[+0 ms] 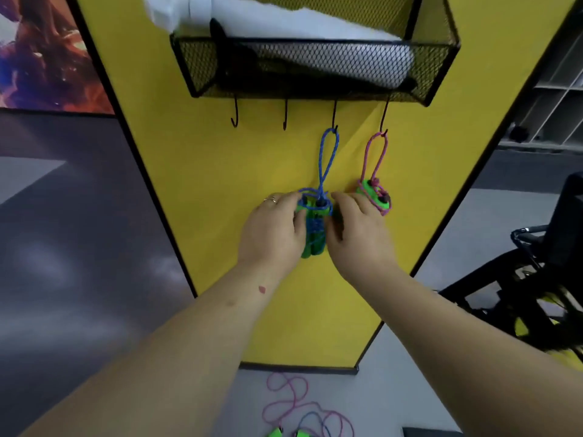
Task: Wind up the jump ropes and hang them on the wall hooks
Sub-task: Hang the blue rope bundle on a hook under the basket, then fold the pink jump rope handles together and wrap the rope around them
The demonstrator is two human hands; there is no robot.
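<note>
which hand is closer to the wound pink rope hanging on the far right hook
Right. The right hand sits just left of the wound pink jump rope; the left hand is farther left, beyond the blue rope bundle.

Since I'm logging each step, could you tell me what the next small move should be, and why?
Probably let go: the blue rope is wound, its loop already over a hook, while both the left hand and right hand hold its handles. Loose ropes wait on the floor.

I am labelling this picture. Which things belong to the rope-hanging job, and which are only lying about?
Job: blue rope, pink rope, loose ropes on the floor, hooks, left hand, right hand.

Lying about: mesh basket, chair, poster.
</note>
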